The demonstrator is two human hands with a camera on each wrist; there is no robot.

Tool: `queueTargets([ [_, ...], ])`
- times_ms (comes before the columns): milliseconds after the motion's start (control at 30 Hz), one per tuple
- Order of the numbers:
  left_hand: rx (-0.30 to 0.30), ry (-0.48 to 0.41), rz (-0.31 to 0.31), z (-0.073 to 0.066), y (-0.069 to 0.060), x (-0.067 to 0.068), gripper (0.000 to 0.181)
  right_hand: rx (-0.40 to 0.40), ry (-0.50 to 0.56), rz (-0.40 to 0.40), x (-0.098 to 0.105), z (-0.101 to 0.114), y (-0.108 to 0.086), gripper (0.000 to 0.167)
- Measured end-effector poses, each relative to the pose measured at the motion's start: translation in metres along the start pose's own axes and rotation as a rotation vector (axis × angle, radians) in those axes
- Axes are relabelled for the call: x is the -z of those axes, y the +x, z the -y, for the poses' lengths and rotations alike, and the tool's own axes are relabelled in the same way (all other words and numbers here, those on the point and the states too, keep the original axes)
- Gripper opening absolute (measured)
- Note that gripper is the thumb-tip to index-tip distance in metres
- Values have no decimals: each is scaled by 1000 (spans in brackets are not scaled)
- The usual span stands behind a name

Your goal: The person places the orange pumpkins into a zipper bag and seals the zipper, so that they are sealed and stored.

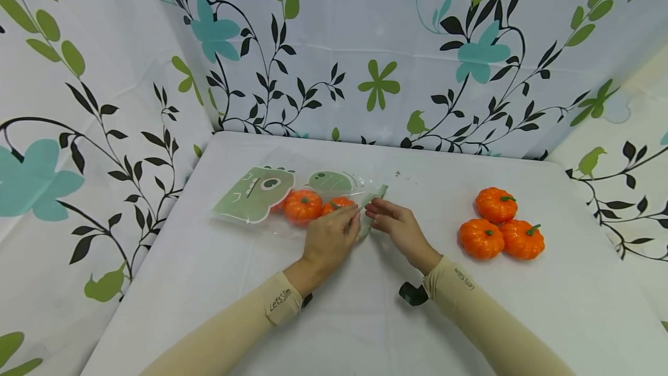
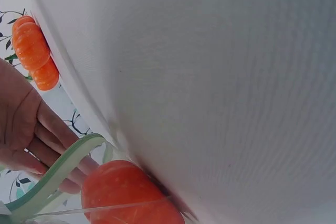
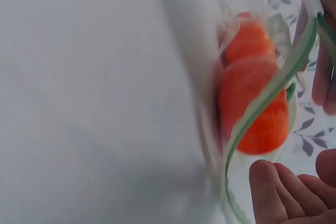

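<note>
A clear plastic bag (image 1: 250,205) with a green cartoon face printed on it lies on the white table (image 1: 219,306), left of centre, its mouth toward the right. Inside are orange pumpkins (image 1: 302,208): one shows whole, another sits beside it nearer the mouth, and a bit of orange peeks from behind the print; whether more lie under it, I cannot tell. A green zip strip (image 3: 262,95) edges the mouth, and the right wrist view shows its two sides parted below a small white slider (image 3: 314,3). The left hand (image 1: 334,237) pinches the bag's edge at the mouth, close to the slider. The right hand (image 1: 399,231) is just beside the strip, its fingers extended and holding nothing; whether the tips touch the plastic, I cannot tell. Three loose pumpkins (image 1: 496,205) sit in a cluster on the table, outside the bag and to the right of both hands.
</note>
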State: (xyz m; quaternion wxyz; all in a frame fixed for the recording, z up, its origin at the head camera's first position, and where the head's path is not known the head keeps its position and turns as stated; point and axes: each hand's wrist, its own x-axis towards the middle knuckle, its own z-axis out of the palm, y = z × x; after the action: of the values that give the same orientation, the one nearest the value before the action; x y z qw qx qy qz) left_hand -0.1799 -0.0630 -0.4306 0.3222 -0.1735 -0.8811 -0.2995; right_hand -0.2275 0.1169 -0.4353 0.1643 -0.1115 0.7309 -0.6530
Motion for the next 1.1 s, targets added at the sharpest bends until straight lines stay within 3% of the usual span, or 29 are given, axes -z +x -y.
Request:
queueTargets([
  [267, 36, 24, 53, -3, 0, 1, 17, -39, 21, 55, -12, 4, -3, 53],
  [433, 23, 12, 56, -2, -1, 0, 17, -47, 57, 62, -16, 2, -1, 53],
  [667, -15, 8, 42, -1, -1, -2, 14, -13, 33, 140, -22, 0, 2, 50],
  [900, -5, -14, 63, 0, -2, 0, 13, -6, 21, 203, -26, -1, 4, 49],
  [1100, -17, -6, 56, 1, -1, 1, 14, 44, -140, 135, -12, 4, -11, 46],
])
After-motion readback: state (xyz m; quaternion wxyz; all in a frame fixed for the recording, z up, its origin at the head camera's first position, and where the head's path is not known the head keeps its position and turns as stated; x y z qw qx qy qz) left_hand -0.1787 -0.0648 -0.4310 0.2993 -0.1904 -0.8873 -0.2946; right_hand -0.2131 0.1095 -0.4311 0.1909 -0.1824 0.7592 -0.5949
